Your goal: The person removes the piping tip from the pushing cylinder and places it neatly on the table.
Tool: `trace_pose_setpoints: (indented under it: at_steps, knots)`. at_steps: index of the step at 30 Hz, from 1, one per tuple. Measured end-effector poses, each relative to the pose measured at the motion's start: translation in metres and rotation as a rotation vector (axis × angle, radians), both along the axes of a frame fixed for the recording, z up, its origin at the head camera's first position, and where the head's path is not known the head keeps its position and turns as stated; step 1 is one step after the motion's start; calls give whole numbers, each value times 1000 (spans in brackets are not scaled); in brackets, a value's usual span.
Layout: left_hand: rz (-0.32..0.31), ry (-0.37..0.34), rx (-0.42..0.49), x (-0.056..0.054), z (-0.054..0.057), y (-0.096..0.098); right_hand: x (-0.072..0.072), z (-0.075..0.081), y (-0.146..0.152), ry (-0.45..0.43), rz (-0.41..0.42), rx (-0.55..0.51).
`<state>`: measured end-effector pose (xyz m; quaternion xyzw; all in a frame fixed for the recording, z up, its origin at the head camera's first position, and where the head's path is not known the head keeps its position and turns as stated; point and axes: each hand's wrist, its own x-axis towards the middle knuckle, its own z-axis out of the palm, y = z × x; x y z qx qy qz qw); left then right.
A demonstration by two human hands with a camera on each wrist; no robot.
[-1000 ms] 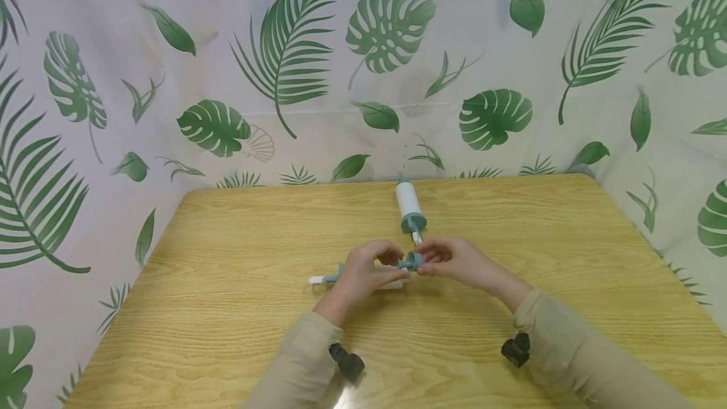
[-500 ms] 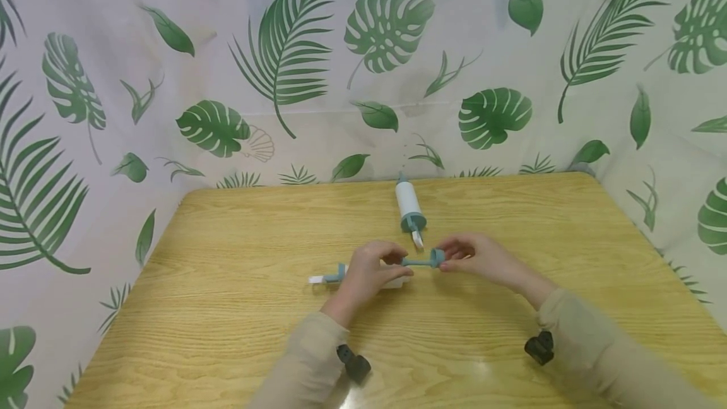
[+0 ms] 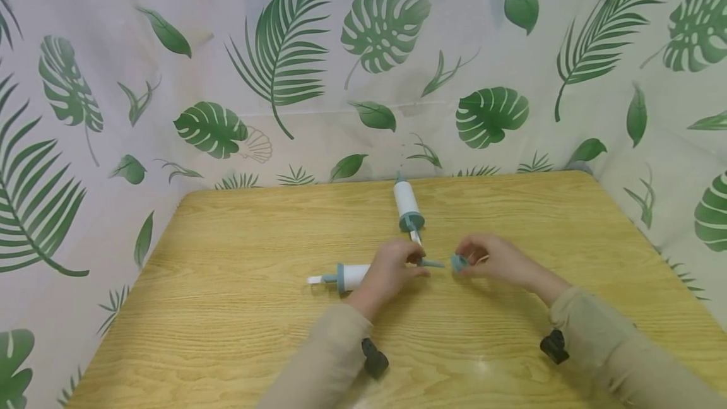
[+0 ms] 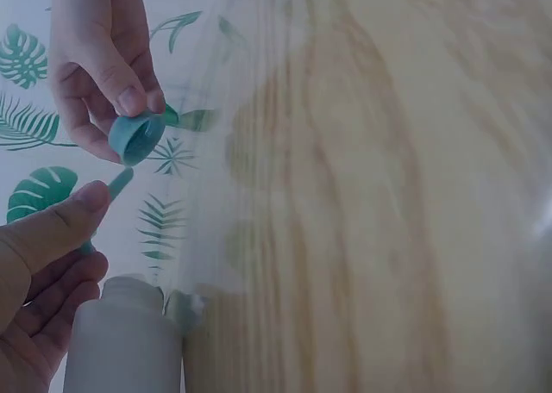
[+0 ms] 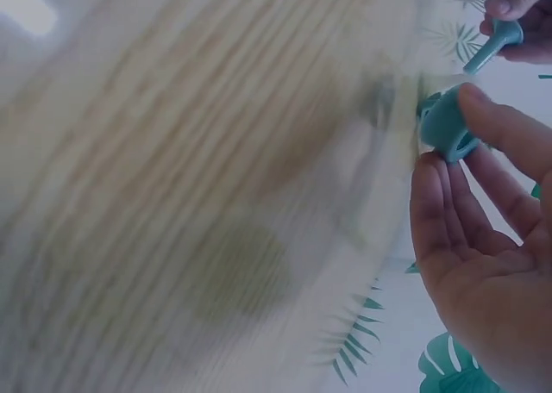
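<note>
My left hand [image 3: 392, 270] pinches a thin teal rod [image 3: 434, 264] with a wider end, its narrow tip pointing right. Facing it, my right hand [image 3: 494, 262] holds a small hollow teal cap [image 3: 459, 263] between thumb and fingers. A narrow gap separates rod tip and cap in the right wrist view. Under and behind the left hand lies a white bottle [image 3: 354, 276] with a teal disc and a white-tipped stem at its left end. The left wrist view shows that bottle's bare neck [image 4: 132, 291]; in the head view the hand hides it.
A second white bottle [image 3: 406, 199] with teal fittings lies behind the hands, its tip toward the wall. The wooden table [image 3: 238, 333] ends at a leaf-print cloth [image 3: 318, 100] at the back and sides.
Rod and cap were joined a second ago; they have come apart. Both hands have moved right, and more of the lying bottle's disc and body shows.
</note>
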<state>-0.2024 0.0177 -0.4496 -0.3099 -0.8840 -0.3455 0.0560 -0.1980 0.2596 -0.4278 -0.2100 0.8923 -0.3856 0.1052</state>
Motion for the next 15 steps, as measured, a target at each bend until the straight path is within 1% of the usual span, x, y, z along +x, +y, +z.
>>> trace_pose_setpoints:
  at_steps: [4, 9, 13, 15]
  knots:
    - [7, 9, -78, -1, -1, 5, 1, -2, -1, 35, 23, 50]
    - [-9, 26, -141, -2, -2, 10, 1, -5, -4, 58, 35, 102]
    - [-21, 50, -195, -2, -2, 12, 0, -7, -5, 53, 51, 97]
    - [-15, 57, -223, -1, -3, 13, -1, -9, -5, 43, 55, 92]
